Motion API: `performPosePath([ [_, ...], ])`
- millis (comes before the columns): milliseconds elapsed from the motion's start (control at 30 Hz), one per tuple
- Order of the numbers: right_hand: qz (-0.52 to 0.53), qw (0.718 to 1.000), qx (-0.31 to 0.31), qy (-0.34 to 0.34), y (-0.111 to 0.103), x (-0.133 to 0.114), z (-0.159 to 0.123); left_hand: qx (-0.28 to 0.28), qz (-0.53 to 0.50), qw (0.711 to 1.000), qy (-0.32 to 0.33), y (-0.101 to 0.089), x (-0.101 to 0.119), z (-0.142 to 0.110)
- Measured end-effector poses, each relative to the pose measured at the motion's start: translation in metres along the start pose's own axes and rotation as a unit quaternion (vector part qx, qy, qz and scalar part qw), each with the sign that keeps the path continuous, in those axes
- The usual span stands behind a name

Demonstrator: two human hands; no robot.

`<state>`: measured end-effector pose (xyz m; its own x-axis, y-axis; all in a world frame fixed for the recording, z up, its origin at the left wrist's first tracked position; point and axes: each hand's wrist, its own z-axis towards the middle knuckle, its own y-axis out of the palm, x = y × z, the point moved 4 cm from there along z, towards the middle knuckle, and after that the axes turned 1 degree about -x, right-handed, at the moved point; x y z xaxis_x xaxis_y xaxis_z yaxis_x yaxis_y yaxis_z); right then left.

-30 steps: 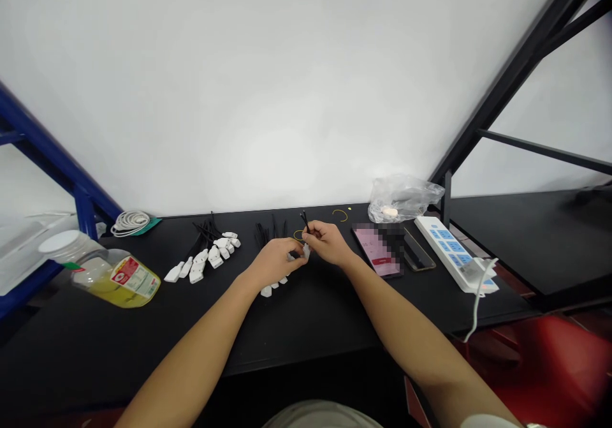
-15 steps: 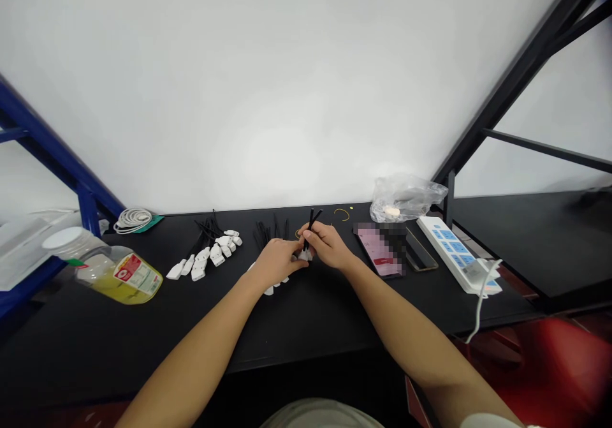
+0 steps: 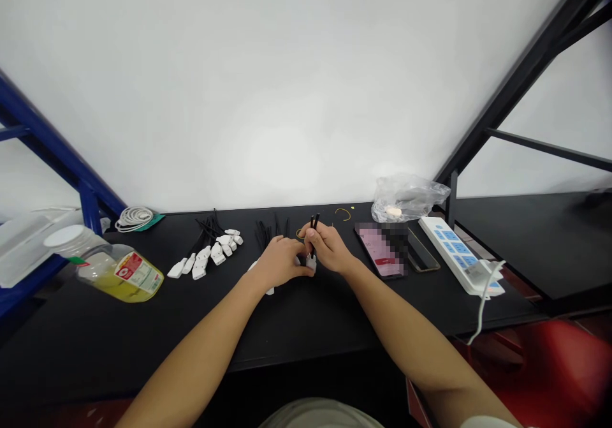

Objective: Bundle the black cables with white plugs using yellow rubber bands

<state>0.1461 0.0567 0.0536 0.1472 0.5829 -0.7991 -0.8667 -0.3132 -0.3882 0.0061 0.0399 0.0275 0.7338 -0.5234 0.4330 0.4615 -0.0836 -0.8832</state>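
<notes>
At the middle of the black table, my left hand and my right hand meet around a small white plug. Two short black wires stick up from it. My right fingers pinch the wires near the plug, and my left fingertips press against the plug's side. Several white plugs with black wires lie to the left of my hands. A bunch of black wires rests behind my left hand, and more white pieces are partly hidden under it.
A thin yellow wire loop lies behind my hands. To the right are a blurred phone, a second phone, a white power strip and a plastic bag. A yellow-filled jar and a white cable coil stand at left.
The plug and wires have shifted slightly right between my hands, and the wires now stand closer together. The whole view has also turned a little.
</notes>
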Motion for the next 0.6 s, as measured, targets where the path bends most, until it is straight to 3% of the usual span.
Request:
performPosePath([
  [167, -0.057, 0.998, 0.023, -0.002, -0.009, 0.004, 0.001, 0.059, 0.029, 0.995, -0.073, -0.021, -0.017, -0.004],
  [367, -0.088, 0.995, 0.027, 0.031, -0.014, 0.011, 0.004, -0.019, 0.088, 0.988, -0.125, -0.02, -0.025, -0.008],
  [600, -0.182, 0.979, -0.03, 0.082, -0.015, 0.025, 0.006, -0.026, 0.106, 0.962, -0.249, -0.033, -0.041, -0.015],
])
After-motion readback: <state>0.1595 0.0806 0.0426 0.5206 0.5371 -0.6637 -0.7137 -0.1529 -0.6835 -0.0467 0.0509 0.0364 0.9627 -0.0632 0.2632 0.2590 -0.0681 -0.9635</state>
